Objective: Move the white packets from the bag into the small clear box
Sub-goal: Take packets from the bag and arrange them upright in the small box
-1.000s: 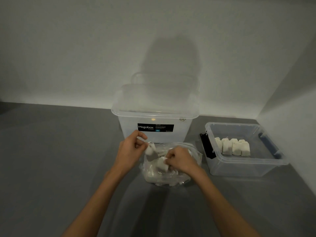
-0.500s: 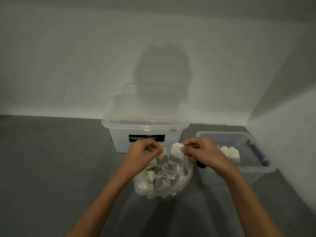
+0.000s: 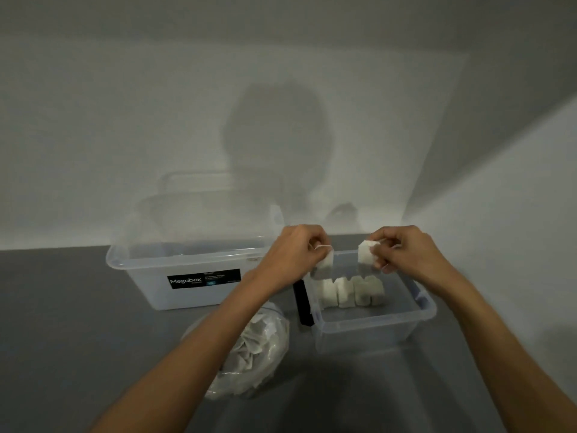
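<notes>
Hovering above the small clear box (image 3: 374, 317), the left hand (image 3: 292, 257) and the right hand (image 3: 406, 254) are each pinching one white packet. The left grip is closing narrow on the left packet (image 3: 326, 265) and the right grip on the right packet (image 3: 366, 256). Inside the box, a row of packets (image 3: 349, 290) is standing upright toward its left side. The bag (image 3: 259, 354) is lying on the grey table (image 3: 78, 323) just beside the box, and the left forearm is crossing over it and hiding part of it. A black latch (image 3: 303, 304) is sticking out on the box's left side. The big lidded Megabox (image 3: 193, 276) is standing behind the bag.
</notes>
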The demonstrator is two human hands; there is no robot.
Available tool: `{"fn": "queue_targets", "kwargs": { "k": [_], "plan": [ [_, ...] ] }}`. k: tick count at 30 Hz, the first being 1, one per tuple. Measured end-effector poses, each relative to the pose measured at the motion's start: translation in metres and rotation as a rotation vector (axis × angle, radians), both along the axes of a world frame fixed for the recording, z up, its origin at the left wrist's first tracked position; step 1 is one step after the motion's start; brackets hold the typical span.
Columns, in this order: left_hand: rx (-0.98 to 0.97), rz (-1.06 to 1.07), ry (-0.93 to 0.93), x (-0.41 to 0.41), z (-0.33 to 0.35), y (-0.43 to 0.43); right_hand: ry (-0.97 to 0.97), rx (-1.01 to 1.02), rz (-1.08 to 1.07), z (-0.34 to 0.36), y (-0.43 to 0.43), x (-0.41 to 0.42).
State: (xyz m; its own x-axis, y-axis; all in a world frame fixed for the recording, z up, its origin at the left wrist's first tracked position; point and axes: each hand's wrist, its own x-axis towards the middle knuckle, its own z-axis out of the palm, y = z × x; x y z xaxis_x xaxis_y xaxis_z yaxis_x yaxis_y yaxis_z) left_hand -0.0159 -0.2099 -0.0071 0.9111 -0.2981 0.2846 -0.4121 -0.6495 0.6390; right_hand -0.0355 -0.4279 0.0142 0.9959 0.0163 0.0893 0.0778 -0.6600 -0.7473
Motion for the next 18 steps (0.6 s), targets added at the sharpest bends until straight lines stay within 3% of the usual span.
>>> {"fn": "queue_targets", "kwargs": {
  "k": [10, 18],
  "plan": [
    [0.639, -0.081, 0.159, 0.046, -0.053, -0.064, 0.206, -0.136, 0.138, -0.063, -0.020, 0.051],
    [0.948, -0.109, 0.191, 0.056, -0.089, -0.085, 0.391, -0.259, 0.264, -0.106, -0.010, 0.078]
  ]
}}
